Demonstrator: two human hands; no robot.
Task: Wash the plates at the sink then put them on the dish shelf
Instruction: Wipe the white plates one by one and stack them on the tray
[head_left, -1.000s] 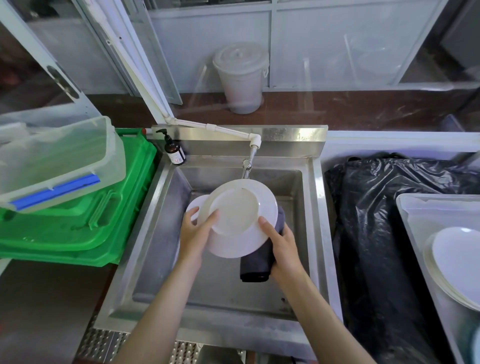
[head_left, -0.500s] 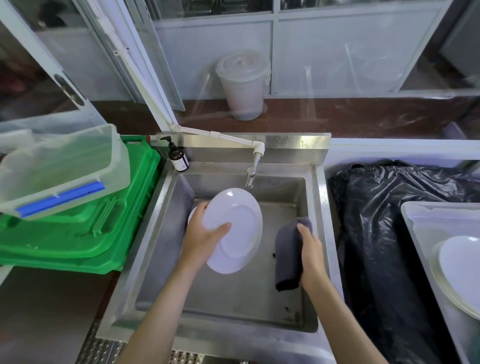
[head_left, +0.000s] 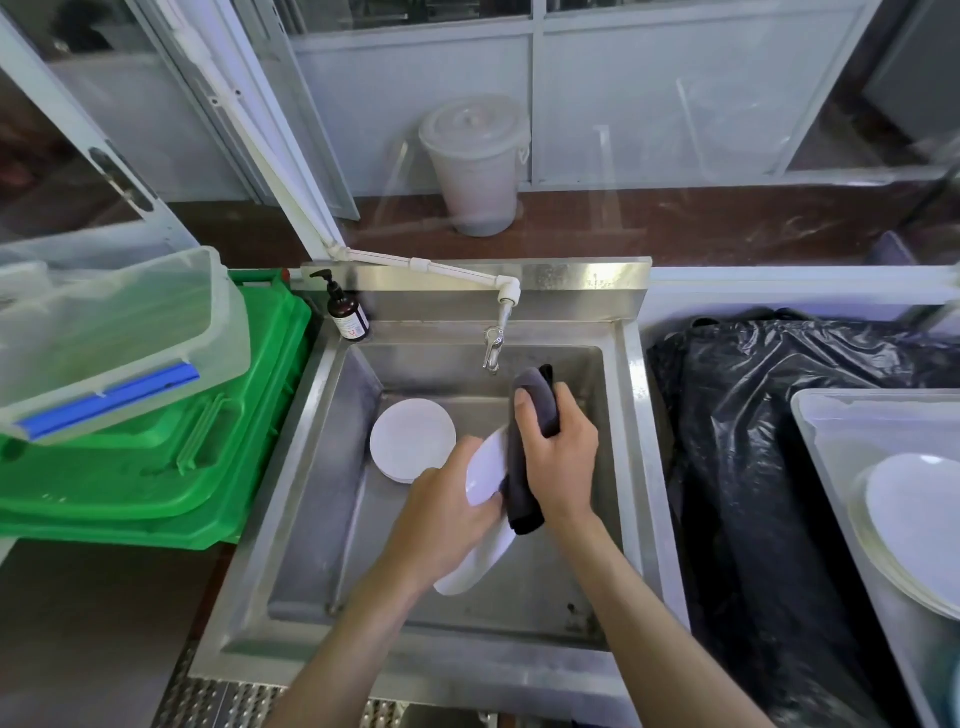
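From the head view, the left hand (head_left: 447, 514) grips a white plate (head_left: 480, 525) by its rim, thumb across the near face, and holds it on edge above the sink (head_left: 311, 499) floor, so that it shows almost edge-on, its long line running from near and low to far and high. The right hand (head_left: 558, 457) is curled round a dark grey cloth (head_left: 524, 467), which lies against the plate's right face; the cloth's length follows the plate's own line, one end poking past the fingertips toward the tap (head_left: 493, 348), the other hanging below the palm. So the plate sits directly to the left of the right hand, touching it through the cloth, and the wiping stroke should probably run along that tilted face. A second plate (head_left: 410, 441) lies flat beyond the left hand.
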